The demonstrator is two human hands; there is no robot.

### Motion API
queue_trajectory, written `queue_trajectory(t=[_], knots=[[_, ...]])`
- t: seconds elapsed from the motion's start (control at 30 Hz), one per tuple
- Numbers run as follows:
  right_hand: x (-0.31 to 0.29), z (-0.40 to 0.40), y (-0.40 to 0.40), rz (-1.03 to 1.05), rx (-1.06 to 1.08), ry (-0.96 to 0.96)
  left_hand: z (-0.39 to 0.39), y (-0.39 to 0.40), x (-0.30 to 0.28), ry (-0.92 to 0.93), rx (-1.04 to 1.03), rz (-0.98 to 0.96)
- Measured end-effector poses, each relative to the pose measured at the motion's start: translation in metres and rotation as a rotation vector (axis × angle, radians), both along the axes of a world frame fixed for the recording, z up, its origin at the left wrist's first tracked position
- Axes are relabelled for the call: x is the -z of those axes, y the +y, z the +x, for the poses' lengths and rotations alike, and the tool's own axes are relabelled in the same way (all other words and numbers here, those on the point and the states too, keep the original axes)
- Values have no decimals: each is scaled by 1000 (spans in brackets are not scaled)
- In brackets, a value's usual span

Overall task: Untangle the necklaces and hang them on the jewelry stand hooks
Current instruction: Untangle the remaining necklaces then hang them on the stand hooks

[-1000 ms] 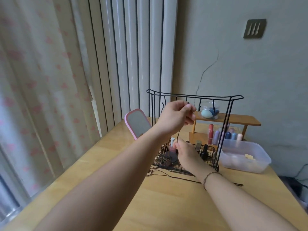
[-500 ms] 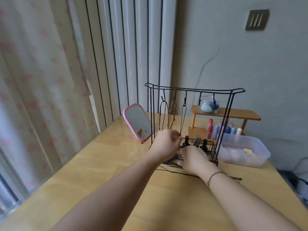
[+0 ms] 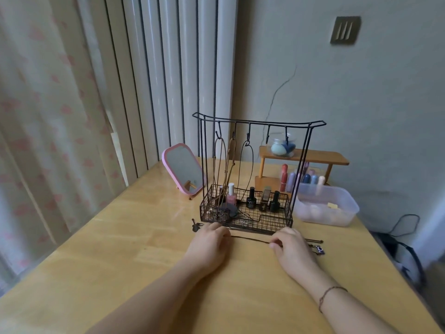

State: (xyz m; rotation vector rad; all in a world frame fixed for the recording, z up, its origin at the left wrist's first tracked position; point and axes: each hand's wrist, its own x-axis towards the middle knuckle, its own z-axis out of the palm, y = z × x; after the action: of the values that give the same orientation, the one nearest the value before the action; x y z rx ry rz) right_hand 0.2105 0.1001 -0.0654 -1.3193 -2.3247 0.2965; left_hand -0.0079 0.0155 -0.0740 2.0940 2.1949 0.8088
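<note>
So the landmark here is the black wire stand (image 3: 252,169) on the wooden table (image 3: 120,256). Its bottom is a mesh basket holding a pink polish bottle (image 3: 231,196) with a white cap, two black ones (image 3: 251,201) and a brownish one (image 3: 265,200), plus some small jewelry bits at the front left that I can't make out. Labels on the bottles are too tiny to read.

Three corded necklaces (image 3: 224,165) hang from the stand's left hooks, dangling down into the basket. Two right hooks are bare.

Right of the stand sits a clear plastic tub (image 3: 346,213) with pale roundish things and a yellow piece inside. Behind the stand there's a wooden shelf (image 3: 313,156) with a glass jar (image 3: 282,147) of sponges on top and coloured tubes underneath. Left of the stand is a pink mirror (image 3: 183,169).

Just in front of the stand, a dark cord (image 3: 250,239) lies stretched on the table. Left hand (image 3: 210,241) and right hand (image 3: 290,244) each have curled fingers pinching one end of it. A pendant (image 3: 319,249) lies just beside the right hand, another small charm (image 3: 195,226) by the left.
</note>
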Motion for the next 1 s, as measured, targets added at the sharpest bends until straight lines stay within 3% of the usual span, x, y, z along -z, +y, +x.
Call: queue_trajectory(t=[0.13,0.27,0.43,0.53,0.9,1.0], knots=[[1,-3,-3,-76,25,-127,-1,3,-3,53,-13,-70],[0,0,-10,-6,-60,-274,-8,0,-2,95,15,-131],[-9,17,-15,-134,-139,51,-17,-7,1,278,-77,-173],[-14,26,-12,-156,-197,165,-23,-12,2,344,-11,-215],[-10,51,-14,-209,-321,144,-36,-18,-4,342,54,-152],[-13,56,-20,-216,-358,117,-40,-18,-4,231,55,-129]])
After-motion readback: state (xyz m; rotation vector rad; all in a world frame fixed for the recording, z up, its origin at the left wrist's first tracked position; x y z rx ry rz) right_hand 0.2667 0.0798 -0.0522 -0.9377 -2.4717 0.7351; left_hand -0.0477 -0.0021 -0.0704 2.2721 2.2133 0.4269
